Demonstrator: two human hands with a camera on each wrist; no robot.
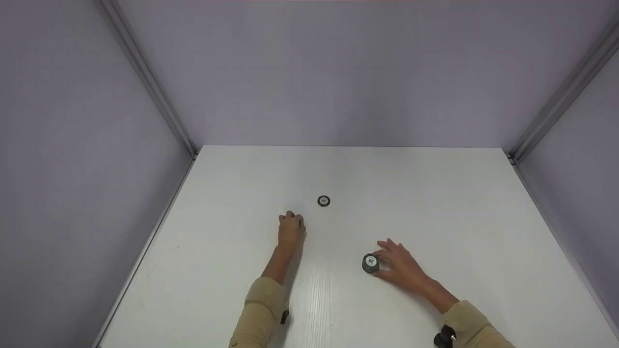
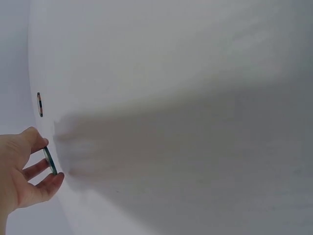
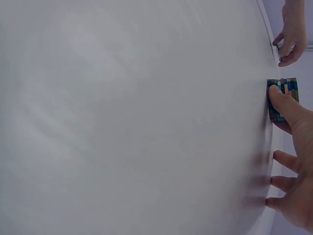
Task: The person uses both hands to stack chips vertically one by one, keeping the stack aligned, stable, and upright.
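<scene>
Head view: a white desk (image 1: 435, 203) enclosed by pale lilac walls (image 1: 338, 72), with two hands working on it. The left hand (image 1: 291, 229) rests on the desk left of centre, its fingers (image 2: 41, 169) curled and pinching a thin dark disc (image 2: 50, 160) between thumb and fingertips; the left wrist view shows this disc edge-on, standing against the desk surface. In the head view the disc is mostly hidden by the hand. A second flat disc (image 1: 323, 201), dark-rimmed with a pale centre, lies alone on the desk just beyond and to the right of the left hand, apart from it; it also appears edge-on in the left wrist view (image 2: 39, 104).

The right hand (image 1: 399, 265) lies nearer the front edge, right of centre. Its thumb presses the side of a short stack of discs (image 1: 370, 263), whose banded green, blue and orange edges show in the right wrist view (image 3: 282, 98); the other fingers (image 3: 288, 183) are spread and rest on the desk beside the stack. Tan sleeves (image 1: 263, 309) cover both forearms.
</scene>
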